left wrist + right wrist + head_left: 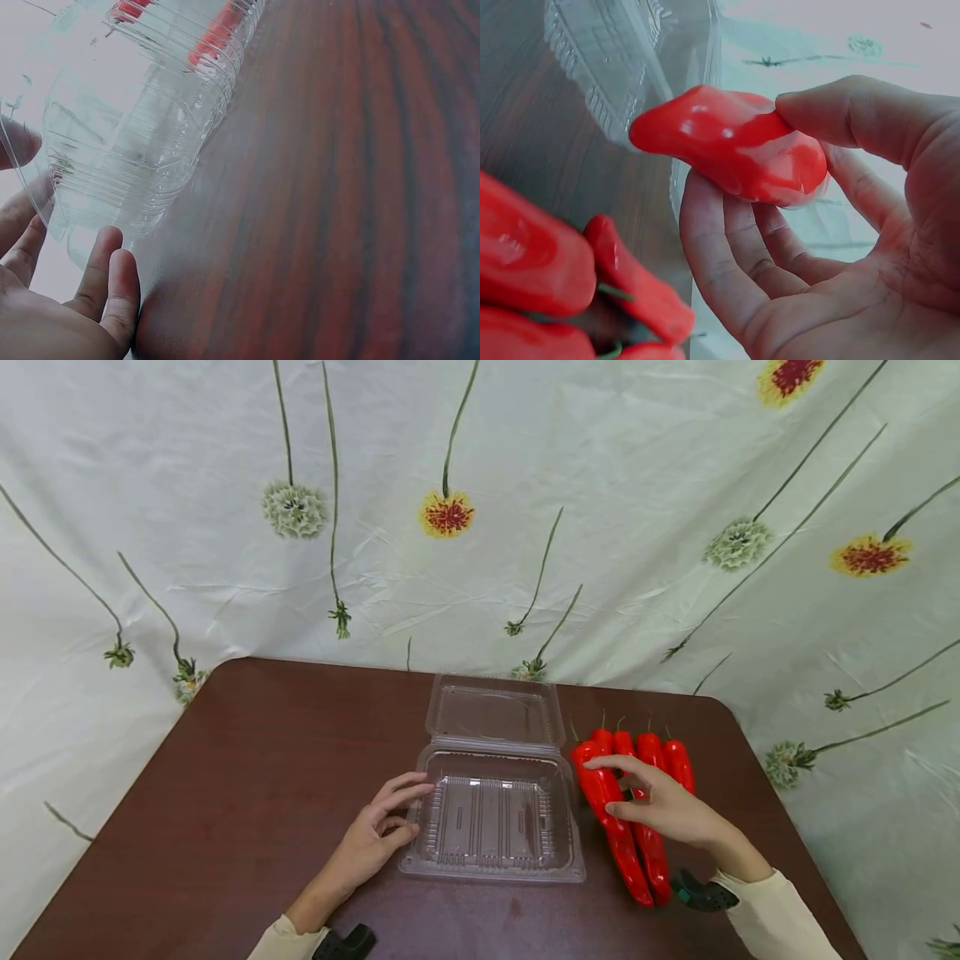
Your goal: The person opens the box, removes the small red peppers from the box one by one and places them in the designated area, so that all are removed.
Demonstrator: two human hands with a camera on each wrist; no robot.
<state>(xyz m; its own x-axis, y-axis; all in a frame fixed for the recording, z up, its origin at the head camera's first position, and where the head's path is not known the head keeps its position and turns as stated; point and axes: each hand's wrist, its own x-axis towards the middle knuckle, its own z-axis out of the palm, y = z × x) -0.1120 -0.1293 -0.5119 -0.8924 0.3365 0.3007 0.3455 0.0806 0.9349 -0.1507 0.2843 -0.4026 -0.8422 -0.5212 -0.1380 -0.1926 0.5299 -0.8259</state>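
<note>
My right hand [663,802] pinches a long red pepper [624,847] between thumb and fingers. In the right wrist view the pepper [724,139] is held up, pointing toward the camera, with the thumb on one side and fingertips on the other. Several more red peppers [678,764] lie side by side under and behind that hand, their green stems facing the back. A clear plastic clamshell box [491,871] stands left of them with its lid [495,714] folded back. My left hand [367,843] is at the box's left rim, fingers loosely spread; exact contact is hard to tell.
Everything stands on a dark brown wooden table [262,785]. A white cloth with printed flowers [480,568] hangs behind and around it. The box's lid reaches the table's back edge.
</note>
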